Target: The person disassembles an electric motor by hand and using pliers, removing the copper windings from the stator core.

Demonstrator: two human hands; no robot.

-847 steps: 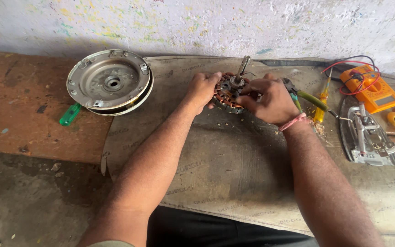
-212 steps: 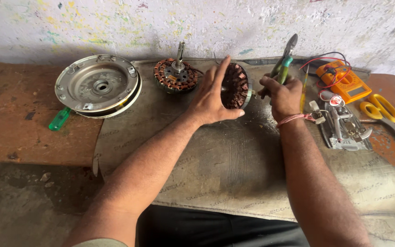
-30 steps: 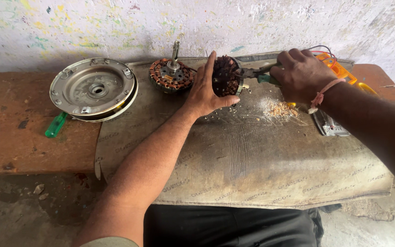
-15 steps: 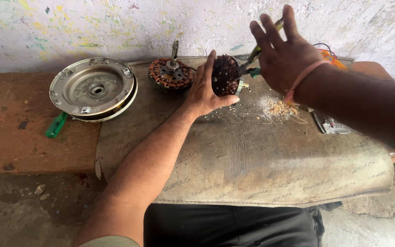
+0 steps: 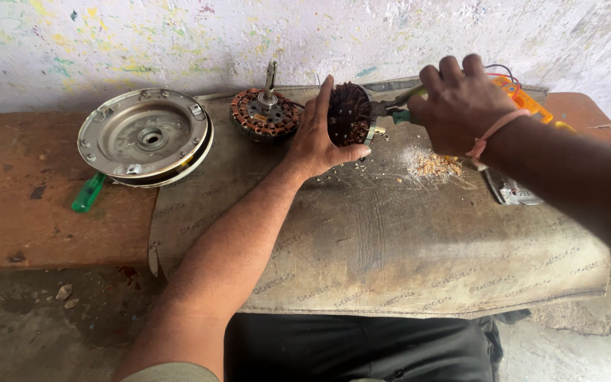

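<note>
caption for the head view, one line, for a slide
Left hand holds a dark wound stator on edge while right hand works green-handled pliers against it.

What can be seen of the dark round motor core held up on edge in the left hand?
The motor core is a dark, round, slotted piece that looks like metal, with radial teeth around its face and brownish traces in the slots. It stands on edge on the grey mat, face turned toward the camera. The left hand grips it from the left, thumb below. The right hand brings green-handled pliers against its right rim. Pale debris lies just right of it.
</note>
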